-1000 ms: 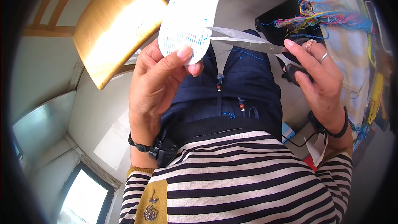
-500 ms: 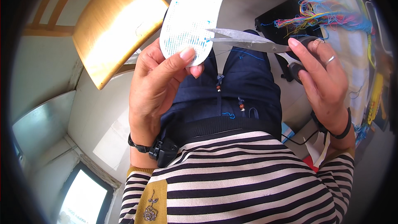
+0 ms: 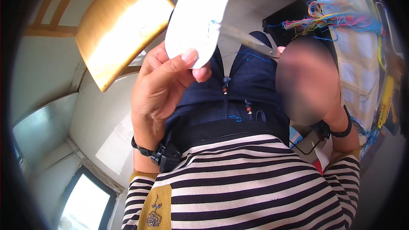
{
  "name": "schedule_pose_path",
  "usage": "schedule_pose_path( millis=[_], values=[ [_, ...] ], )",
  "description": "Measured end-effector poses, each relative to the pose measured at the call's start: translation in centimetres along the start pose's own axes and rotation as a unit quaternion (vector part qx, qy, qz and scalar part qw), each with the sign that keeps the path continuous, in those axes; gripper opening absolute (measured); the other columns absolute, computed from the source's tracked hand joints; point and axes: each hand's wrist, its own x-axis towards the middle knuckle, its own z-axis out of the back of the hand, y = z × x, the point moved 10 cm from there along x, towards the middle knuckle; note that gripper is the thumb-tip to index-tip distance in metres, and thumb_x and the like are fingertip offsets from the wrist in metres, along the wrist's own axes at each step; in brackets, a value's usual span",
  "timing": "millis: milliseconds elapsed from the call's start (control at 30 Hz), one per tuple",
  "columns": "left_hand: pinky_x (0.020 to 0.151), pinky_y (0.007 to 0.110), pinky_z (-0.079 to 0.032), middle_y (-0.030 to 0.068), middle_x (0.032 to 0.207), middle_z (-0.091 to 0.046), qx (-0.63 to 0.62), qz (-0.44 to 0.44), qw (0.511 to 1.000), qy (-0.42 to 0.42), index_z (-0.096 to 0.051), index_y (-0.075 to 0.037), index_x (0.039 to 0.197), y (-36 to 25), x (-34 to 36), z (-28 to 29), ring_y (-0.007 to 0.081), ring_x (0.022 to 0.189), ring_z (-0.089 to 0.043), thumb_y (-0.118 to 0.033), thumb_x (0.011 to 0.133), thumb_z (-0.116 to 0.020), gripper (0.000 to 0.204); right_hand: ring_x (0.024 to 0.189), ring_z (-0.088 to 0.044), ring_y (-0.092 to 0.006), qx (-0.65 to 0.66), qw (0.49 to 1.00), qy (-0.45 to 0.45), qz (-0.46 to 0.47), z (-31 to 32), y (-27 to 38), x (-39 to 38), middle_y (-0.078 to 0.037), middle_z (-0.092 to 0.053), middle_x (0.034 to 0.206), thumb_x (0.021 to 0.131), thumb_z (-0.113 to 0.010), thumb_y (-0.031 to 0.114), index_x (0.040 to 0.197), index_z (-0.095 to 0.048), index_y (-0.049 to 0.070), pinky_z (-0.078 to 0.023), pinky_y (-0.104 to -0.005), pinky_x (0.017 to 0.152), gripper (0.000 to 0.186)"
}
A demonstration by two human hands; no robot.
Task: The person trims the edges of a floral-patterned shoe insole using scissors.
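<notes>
My left hand (image 3: 159,85) pinches the lower end of a white insole (image 3: 195,17) with blue stitching, thumb on its face and fingers behind it. My right hand (image 3: 306,81), mostly blurred, grips scissors (image 3: 264,47); their blades reach left to a small tuft of blue thread (image 3: 213,24) at the insole's right edge. Loose blue threads lie across my dark trousers (image 3: 251,81) below the blades.
A wooden chair seat (image 3: 119,25) stands at upper left. At right, a cloth-covered surface (image 3: 353,59) holds a multicoloured thread bundle (image 3: 319,19) and a yellow tool (image 3: 385,102). A lit screen (image 3: 85,196) is at lower left.
My right hand and the scissors have shifted left, the blades now tilting more steeply up toward the insole's edge. The insole has moved slightly right. The right hand's area has become blurred.
</notes>
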Motion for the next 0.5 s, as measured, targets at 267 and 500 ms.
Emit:
schedule_pose_path(
  millis=[267,500],
  values=[
    [0.064,0.028,-0.04,0.0078,0.088,-0.061,0.054,-0.024,0.997,-0.044,-0.053,0.0,0.111,-0.5,-0.1,0.3,0.0145,0.068,-0.052,-0.012,0.086,-0.061,0.029,0.083,-0.058,-0.0156,0.114,0.992,-0.007,-0.06,0.2,-1.1,-0.2,-0.011,-0.056,0.098,0.072,-0.054,-0.018,0.117,-0.06,-0.001,-0.053,-0.0254,0.071,0.049],
    [0.066,0.028,-0.041,0.008,0.089,-0.061,0.064,-0.035,0.997,-0.038,-0.053,0.001,0.113,-0.6,0.1,0.3,0.0145,0.07,-0.053,-0.012,0.087,-0.06,0.03,0.079,-0.056,-0.028,-0.196,0.975,-0.076,0.072,2.5,2.6,-1.1,-0.015,-0.055,0.095,0.056,-0.064,-0.015,0.115,-0.063,0.005,-0.047,-0.0317,0.065,0.062]
  ],
)
